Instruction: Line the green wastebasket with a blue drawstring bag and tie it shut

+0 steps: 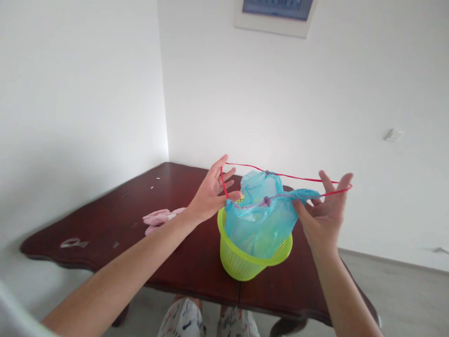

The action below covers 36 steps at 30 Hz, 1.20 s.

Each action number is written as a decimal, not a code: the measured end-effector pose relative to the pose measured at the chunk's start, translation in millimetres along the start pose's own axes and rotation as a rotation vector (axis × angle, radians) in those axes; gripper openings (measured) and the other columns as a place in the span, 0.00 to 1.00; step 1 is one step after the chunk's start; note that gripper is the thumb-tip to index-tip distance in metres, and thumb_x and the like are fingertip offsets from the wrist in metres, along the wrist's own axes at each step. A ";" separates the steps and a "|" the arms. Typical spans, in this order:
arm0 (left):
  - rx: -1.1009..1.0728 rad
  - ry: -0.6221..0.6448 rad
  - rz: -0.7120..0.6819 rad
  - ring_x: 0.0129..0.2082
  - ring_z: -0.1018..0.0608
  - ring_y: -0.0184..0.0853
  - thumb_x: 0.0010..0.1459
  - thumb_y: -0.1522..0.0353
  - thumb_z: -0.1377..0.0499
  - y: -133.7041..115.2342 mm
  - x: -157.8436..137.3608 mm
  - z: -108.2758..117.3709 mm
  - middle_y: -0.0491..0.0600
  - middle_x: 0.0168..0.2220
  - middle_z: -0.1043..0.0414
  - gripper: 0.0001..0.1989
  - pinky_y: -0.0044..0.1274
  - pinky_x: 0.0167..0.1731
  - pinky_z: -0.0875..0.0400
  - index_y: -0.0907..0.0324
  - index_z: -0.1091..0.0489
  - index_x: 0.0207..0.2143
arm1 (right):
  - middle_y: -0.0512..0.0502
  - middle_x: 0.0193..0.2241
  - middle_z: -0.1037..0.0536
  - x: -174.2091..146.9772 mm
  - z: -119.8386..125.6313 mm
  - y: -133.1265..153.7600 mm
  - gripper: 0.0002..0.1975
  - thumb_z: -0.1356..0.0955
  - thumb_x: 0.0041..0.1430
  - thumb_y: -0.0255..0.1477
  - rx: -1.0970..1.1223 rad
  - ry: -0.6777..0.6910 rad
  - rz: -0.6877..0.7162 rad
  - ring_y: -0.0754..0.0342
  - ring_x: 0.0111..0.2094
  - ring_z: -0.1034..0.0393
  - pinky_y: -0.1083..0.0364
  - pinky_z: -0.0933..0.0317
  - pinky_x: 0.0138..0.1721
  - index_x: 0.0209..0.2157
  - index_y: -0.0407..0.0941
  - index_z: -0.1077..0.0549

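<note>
Dark wood table (189, 262): bears your lime-green basket (240, 264).
Blue drawstring bag (259, 227): inside it, mouth stretched sideways between your hands.
Left hand (212, 192): spread, red drawstring (298, 177) hooked round it.
Right hand (324, 215): pinches film, drawstring looped.

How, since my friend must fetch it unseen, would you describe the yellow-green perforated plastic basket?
Find the glossy dark red-brown table with curved edges. By its near edge stands the yellow-green perforated plastic basket, with a translucent blue plastic bag partly inside. Its stiff wall full of holes sets it apart from that thin, red-stringed bag and the soft pink cloth bundle to the left.
</note>
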State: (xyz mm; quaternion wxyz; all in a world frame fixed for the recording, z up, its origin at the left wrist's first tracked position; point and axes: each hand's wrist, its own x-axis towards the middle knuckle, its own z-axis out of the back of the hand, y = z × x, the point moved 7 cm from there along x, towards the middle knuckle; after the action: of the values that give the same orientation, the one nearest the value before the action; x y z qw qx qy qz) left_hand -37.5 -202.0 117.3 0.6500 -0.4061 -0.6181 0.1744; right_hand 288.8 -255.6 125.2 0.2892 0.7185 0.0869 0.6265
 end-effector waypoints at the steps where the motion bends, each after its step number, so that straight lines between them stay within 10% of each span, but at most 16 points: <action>1: 0.027 0.000 0.022 0.87 0.35 0.62 0.61 0.52 0.15 -4.7 2.7 -1.4 0.58 0.91 0.51 0.55 0.53 0.81 0.31 0.39 0.36 0.83 | 0.37 0.88 0.42 0.7 -2.9 4.9 0.62 0.15 0.61 0.29 -0.019 0.032 0.019 0.46 0.55 0.14 0.46 0.13 0.47 0.87 0.73 0.42; 4: 0.170 0.029 0.050 0.84 0.30 0.58 0.69 0.52 0.21 -30.0 13.7 -4.5 0.63 0.83 0.31 0.39 0.52 0.82 0.33 0.50 0.26 0.76 | 0.38 0.83 0.32 9.4 -5.6 25.0 0.32 0.19 0.68 0.34 0.038 0.090 0.054 0.34 0.75 0.25 0.35 0.18 0.65 0.72 0.61 0.17; 7: 0.292 0.120 0.058 0.75 0.18 0.55 0.70 0.51 0.22 -65.4 26.6 -7.2 0.65 0.73 0.19 0.37 0.50 0.77 0.28 0.55 0.24 0.73 | 0.40 0.74 0.21 29.3 2.0 48.4 0.21 0.24 0.74 0.41 0.224 0.054 0.044 0.35 0.72 0.21 0.29 0.24 0.71 0.65 0.60 0.14; 12: 0.357 0.136 0.123 0.65 0.13 0.53 0.67 0.39 0.24 -106.1 44.6 -0.5 0.63 0.61 0.10 0.39 0.43 0.67 0.21 0.57 0.18 0.65 | 0.44 0.66 0.17 69.8 10.4 71.6 0.24 0.22 0.74 0.42 0.213 0.001 0.075 0.42 0.57 0.14 0.34 0.21 0.64 0.68 0.67 0.18; 19: 0.170 0.076 0.264 0.61 0.14 0.56 0.66 0.23 0.42 -86.4 62.0 12.1 0.62 0.54 0.10 0.45 0.40 0.57 0.18 0.55 0.17 0.36 | 0.45 0.51 0.18 97.4 6.1 50.5 0.40 0.17 0.61 0.34 -0.045 -0.108 0.177 0.47 0.43 0.22 0.46 0.21 0.47 0.72 0.62 0.25; 25: -0.288 0.071 0.232 0.69 0.15 0.55 0.72 0.30 0.41 -87.2 81.9 -17.6 0.61 0.66 0.13 0.40 0.39 0.62 0.18 0.57 0.13 0.43 | 0.43 0.61 0.24 94.3 -11.0 43.3 0.40 0.22 0.61 0.33 -0.235 -0.169 0.167 0.49 0.50 0.23 0.49 0.21 0.44 0.73 0.61 0.28; 29: -0.458 -0.012 0.217 0.52 0.08 0.46 0.75 0.33 0.41 -86.0 90.8 -46.7 0.58 0.48 0.09 0.37 0.35 0.56 0.14 0.58 0.16 0.45 | 0.41 0.65 0.23 95.9 -33.7 54.0 0.38 0.25 0.67 0.32 -0.188 -0.116 0.218 0.45 0.58 0.20 0.46 0.18 0.49 0.75 0.61 0.33; 32: -0.450 -0.020 0.233 0.20 0.26 0.29 0.79 0.40 0.39 -82.3 92.7 -68.7 0.40 0.24 0.32 0.30 0.25 0.35 0.17 0.55 0.28 0.36 | 0.42 0.56 0.17 94.6 -56.5 66.8 0.26 0.26 0.75 0.35 -0.123 -0.004 0.254 0.46 0.53 0.17 0.45 0.18 0.49 0.70 0.56 0.31; 36: -0.191 0.091 0.256 0.16 0.49 0.24 0.80 0.59 0.40 -76.6 89.7 -91.3 0.35 0.23 0.52 0.18 0.17 0.17 0.51 0.54 0.36 0.34 | 0.49 0.42 0.19 82.9 -84.5 76.4 0.11 0.31 0.86 0.41 0.007 0.166 0.158 0.56 0.24 0.30 0.52 0.31 0.27 0.61 0.54 0.27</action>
State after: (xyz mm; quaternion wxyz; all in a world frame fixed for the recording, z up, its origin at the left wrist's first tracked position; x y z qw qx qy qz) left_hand 43.5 -211.8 242.3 0.6081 -0.5490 -0.5452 0.1778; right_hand 207.0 -251.8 239.7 0.2282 0.6700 0.0559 0.7042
